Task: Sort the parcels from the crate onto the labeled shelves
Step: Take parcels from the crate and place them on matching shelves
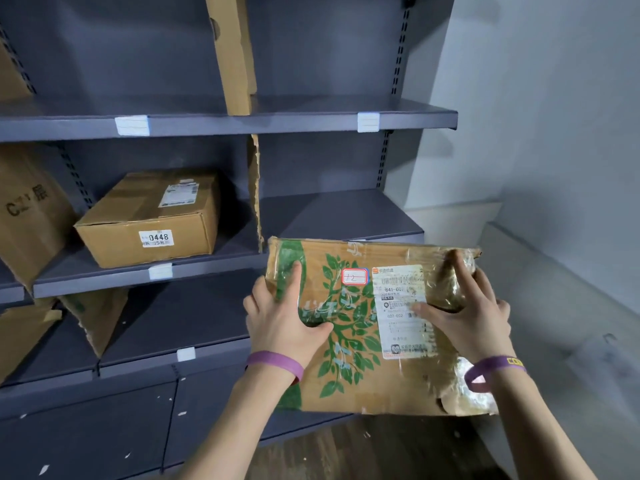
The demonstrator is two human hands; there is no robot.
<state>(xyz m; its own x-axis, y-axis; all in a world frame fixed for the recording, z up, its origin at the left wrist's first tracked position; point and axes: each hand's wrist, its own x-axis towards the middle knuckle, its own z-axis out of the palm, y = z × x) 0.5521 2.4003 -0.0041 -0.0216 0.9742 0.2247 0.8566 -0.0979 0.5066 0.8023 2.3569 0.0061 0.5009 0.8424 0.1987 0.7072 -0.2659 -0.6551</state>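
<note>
Parcel (349, 341), a flat carton printed with green leaves, is held up in front of the grey shelves (329, 213), level with the middle right bay. The left hand (287, 317) and right hand (474, 313) grip its side edges, thumbs and forefingers spread on its face. Left of a cardboard divider (255, 192), a box marked 0448 (149, 220) sits on the shelf.

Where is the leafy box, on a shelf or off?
Off. The left hand and right hand hold the box in front of the shelves.
</note>
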